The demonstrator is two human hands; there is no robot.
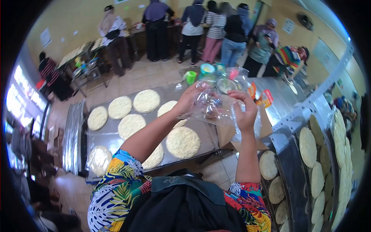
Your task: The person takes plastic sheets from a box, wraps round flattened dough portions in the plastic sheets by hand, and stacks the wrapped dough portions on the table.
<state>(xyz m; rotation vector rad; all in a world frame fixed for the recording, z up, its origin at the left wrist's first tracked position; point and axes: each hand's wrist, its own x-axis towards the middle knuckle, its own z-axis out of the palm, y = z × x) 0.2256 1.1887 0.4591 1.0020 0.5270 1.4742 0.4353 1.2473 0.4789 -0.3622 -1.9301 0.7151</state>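
Both my hands are raised over the near table and hold a clear, crinkled plastic bag [216,110] between them. My left hand [192,98] grips its left side, with the fingers partly covered by the film. At the bag's right side my right hand [244,110] has its fingertips closed on the plastic. Below and to the left, several flat round doughs [183,143] lie on a dark metal tray [154,124]. One dough [101,159] at the near left corner lies under clear film. An open cardboard box [228,133] stands beneath the bag.
A green cup [190,77] and a white-and-teal tub [207,69] stand beyond the bag. Orange packets [265,98] lie on the metal table [276,87]. A rack [289,174] with more doughs is at the right. Several people stand along the far wall.
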